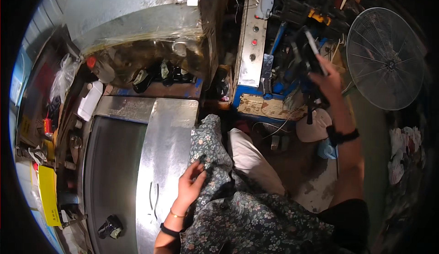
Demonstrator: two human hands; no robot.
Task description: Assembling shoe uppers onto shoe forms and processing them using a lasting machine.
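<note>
My left hand [190, 185] is over my dark floral apron [260, 222], beside the edge of the bright metal plate [167, 162]. Its fingers curl together around a tiny dark bit at their tips, too small to name. Stretched out to the upper right, my right hand [327, 79] closes on a black piece with a pale edge [312, 45] at the machine [292, 57]. Shadow hides most of that piece. A glossy black shoe-like piece [110, 227] lies on the dark conveyor belt [114, 162], and several similar pieces [166, 73] stand under the metal hood [137, 16].
A control panel [254, 41] with buttons stands left of the machine. A large round fan [392, 64] is at the right. White bottle [90, 100], clear plastic bag [66, 78] and yellow box [48, 195] line the left side. Two thin dark strips [154, 197] lie on the plate.
</note>
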